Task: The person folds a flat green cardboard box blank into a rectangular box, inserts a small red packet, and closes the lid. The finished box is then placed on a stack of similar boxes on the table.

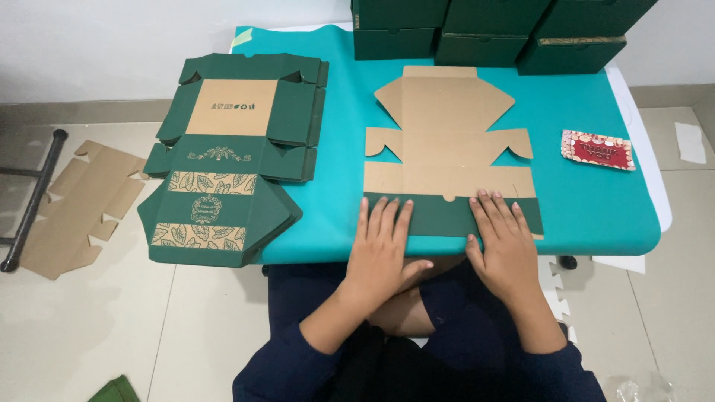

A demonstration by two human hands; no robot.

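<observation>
Head view, looking straight down: both hands are flat on the near flap of an unfolded cardboard box blank (447, 149) that lies brown side up at the centre of the teal table cover (596, 201). The left hand (383, 242) is spread open, palm down, fingers pointing to twelve o'clock, pressing the green folded flap (439, 216) at the blank's six o'clock edge; it grips nothing. The right hand (503, 238) sits just beside it toward three o'clock, also open and flat, fingertips reaching the fold line where green meets brown. The thumbs hang off the table's near edge.

At nine o'clock from the blank, a stack of flat green blanks (231, 164) with gold leaf print hangs partly over the table's left edge. At twelve o'clock, assembled green boxes (484, 30) stand stacked in a row along the far edge. At three o'clock, well apart from the hands, lies a small red card (598, 150). Down on the tiled floor at nine o'clock, a brown cardboard blank (74, 208) lies beside a black metal bar (33, 197).
</observation>
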